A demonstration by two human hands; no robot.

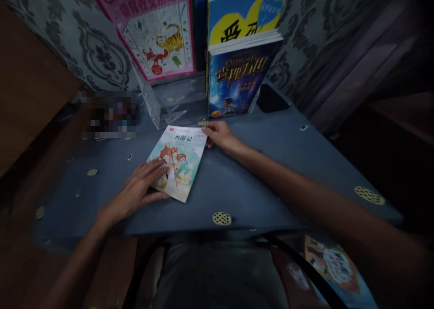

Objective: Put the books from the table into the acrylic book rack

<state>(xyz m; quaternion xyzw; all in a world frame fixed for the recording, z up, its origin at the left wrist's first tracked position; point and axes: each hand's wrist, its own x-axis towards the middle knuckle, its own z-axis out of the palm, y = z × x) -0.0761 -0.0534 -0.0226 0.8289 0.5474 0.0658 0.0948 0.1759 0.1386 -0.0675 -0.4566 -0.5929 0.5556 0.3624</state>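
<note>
A thin paperback book (pixel 185 166) with a pale illustrated cover and Chinese title lies slanted on the cloth-covered table. My left hand (pixel 144 178) rests over its lower left part, fingers stretched out on the cover and hiding some of the picture. At the upper right corner, my right hand (pixel 219 135) pinches the book's edge between thumb and fingers. Just beyond the book stands a clear plastic book stand (pixel 152 103), its near section unfilled.
Upright books stand at the back, including a dark blue one (pixel 239 81), a blue-yellow one (pixel 237 15) and a pink-bordered one (pixel 159 38). A black flat object (pixel 273 97) lies right of them. A colourful book (pixel 339 268) sits below the table, right. The left-hand item is pixelated.
</note>
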